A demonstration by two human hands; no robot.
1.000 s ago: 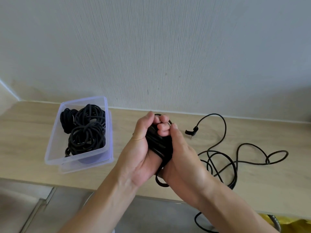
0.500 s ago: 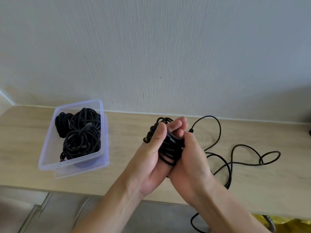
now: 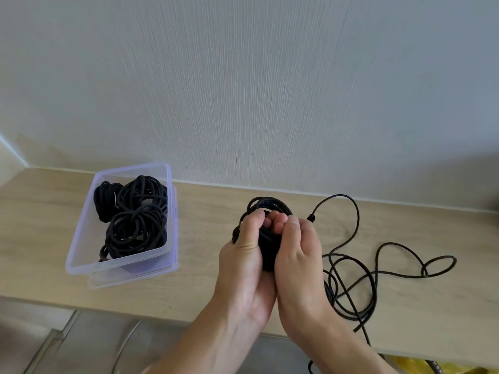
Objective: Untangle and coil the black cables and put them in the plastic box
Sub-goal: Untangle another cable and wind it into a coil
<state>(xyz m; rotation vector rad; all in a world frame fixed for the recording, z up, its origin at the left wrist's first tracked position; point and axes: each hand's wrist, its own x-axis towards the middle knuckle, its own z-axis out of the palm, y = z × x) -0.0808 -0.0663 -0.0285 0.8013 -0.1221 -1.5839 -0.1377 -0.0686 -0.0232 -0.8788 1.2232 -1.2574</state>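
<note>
Both hands are clamped on one black cable coil (image 3: 266,248) over the counter (image 3: 205,238): left hand (image 3: 243,256) and right hand (image 3: 297,261), fingers curled round it. Its loose tail (image 3: 397,275) lies right and runs off the bottom edge. The clear plastic box (image 3: 81,233) at left holds coiled cables (image 3: 135,225); I can't tell how many.

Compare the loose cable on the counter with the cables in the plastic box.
The loose cable sprawls in wide open loops; the boxed cables are wound into tight bundles. The loose cable lies on the counter; the boxed cables sit inside the plastic box. Both are thin and black.
</note>
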